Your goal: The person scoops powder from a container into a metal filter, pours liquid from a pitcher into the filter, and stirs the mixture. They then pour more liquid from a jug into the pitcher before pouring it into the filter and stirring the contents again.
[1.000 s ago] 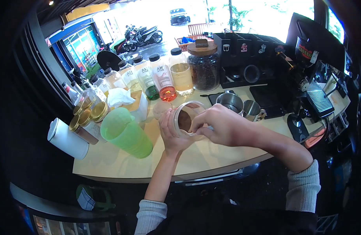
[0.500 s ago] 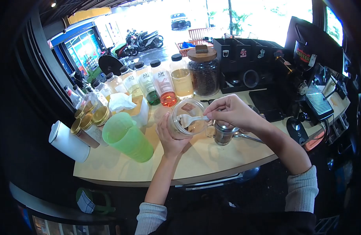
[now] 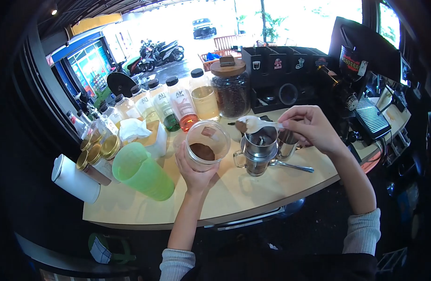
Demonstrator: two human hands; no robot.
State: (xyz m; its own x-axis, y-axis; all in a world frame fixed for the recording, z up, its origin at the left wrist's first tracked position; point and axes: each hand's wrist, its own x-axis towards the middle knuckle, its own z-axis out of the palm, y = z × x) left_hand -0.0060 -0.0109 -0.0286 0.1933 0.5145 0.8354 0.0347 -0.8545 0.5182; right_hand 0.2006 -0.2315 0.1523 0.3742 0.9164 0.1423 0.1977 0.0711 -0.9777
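Note:
My left hand [image 3: 196, 174] is wrapped round a clear plastic jar [image 3: 219, 136], tilted so that brown powder [image 3: 202, 151] shows at its bottom. Between the fingers of my right hand [image 3: 309, 129] is the handle of a white plastic spoon [image 3: 255, 124], its bowl heaped with brown powder. The spoon is above a metal drip filter [image 3: 261, 145], which sits on a glass mug [image 3: 255, 166]. Behind my right fingers stands a metal cup [image 3: 286, 144], partly hidden. A metal spoon [image 3: 295, 166] lies beside the mug.
A green pitcher [image 3: 147, 175], gold-lidded jars [image 3: 110, 146], a tissue box [image 3: 158, 139] and a white tumbler [image 3: 77, 180] are at the left. Several syrup bottles [image 3: 182, 105] and a large coffee bean jar [image 3: 232, 93] line the back. A coffee grinder [image 3: 353, 63] stands at the right.
My right hand has lifted the white spoon out of the jar, loaded with powder, and moved it right over the filter. The view has shifted slightly, and the filter and mug show more fully.

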